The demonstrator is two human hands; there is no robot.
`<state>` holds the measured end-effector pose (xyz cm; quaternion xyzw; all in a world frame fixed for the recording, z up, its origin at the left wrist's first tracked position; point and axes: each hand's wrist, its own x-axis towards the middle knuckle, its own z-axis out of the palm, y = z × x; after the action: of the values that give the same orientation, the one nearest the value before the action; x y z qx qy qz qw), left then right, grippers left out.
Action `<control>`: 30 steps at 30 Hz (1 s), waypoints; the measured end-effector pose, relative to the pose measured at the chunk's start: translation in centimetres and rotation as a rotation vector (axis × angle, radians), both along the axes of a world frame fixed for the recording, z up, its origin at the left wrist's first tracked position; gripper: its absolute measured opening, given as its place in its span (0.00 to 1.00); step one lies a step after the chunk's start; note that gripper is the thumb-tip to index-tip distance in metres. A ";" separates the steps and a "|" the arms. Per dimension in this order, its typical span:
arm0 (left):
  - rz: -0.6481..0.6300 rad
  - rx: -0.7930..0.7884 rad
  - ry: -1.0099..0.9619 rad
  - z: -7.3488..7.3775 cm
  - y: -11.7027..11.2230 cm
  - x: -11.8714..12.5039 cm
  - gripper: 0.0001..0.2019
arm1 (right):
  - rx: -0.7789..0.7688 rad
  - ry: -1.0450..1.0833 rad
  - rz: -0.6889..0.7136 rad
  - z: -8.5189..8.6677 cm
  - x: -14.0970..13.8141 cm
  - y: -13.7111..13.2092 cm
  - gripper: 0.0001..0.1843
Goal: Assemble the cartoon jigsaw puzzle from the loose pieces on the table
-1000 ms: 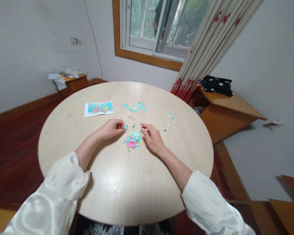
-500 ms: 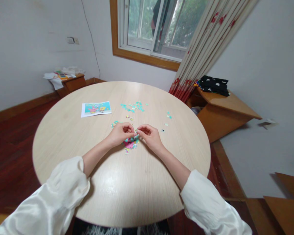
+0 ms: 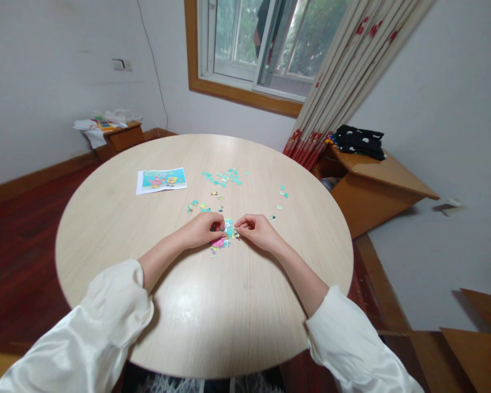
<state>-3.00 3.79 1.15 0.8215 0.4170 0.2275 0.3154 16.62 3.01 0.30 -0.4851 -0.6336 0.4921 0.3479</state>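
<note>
A small, partly joined jigsaw patch (image 3: 223, 238) in pink and teal lies in the middle of the round wooden table (image 3: 204, 311). My left hand (image 3: 202, 229) rests on the patch's left side with its fingers curled and pinched at the top edge. My right hand (image 3: 256, 229) sits at the patch's right side, fingers also pinched together near the same spot. What the fingertips hold is too small to make out. Loose pieces (image 3: 198, 207) lie just beyond my left hand.
A printed reference picture (image 3: 161, 180) lies at the table's far left. More teal loose pieces (image 3: 225, 177) are scattered further back, a few (image 3: 283, 192) to the right. A low wooden cabinet (image 3: 376, 185) with dark folded cloth stands right of the table, by the curtain.
Both hands came together over the jigsaw patch from either side, then lowered onto it. The left hand left several loose pieces behind at its earlier spot.
</note>
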 end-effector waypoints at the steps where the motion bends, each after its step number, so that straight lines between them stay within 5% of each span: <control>1: -0.006 -0.004 0.009 0.0 0.0 0.0 0.06 | 0.009 -0.013 0.007 -0.1 0.0 0.0 0.03; 23: -0.042 -0.003 0.033 0.3 0.0 0.1 0.06 | 0.280 -0.434 0.028 -0.3 -0.7 -1.0 0.07; 30: -0.045 -0.004 0.020 -0.1 0.0 0.1 0.06 | 0.171 -0.279 -0.003 0.2 -0.3 -0.6 0.05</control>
<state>-2.93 3.78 1.10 0.8323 0.4022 0.2112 0.3178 16.32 2.42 0.49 -0.5183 -0.7145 0.3638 0.2973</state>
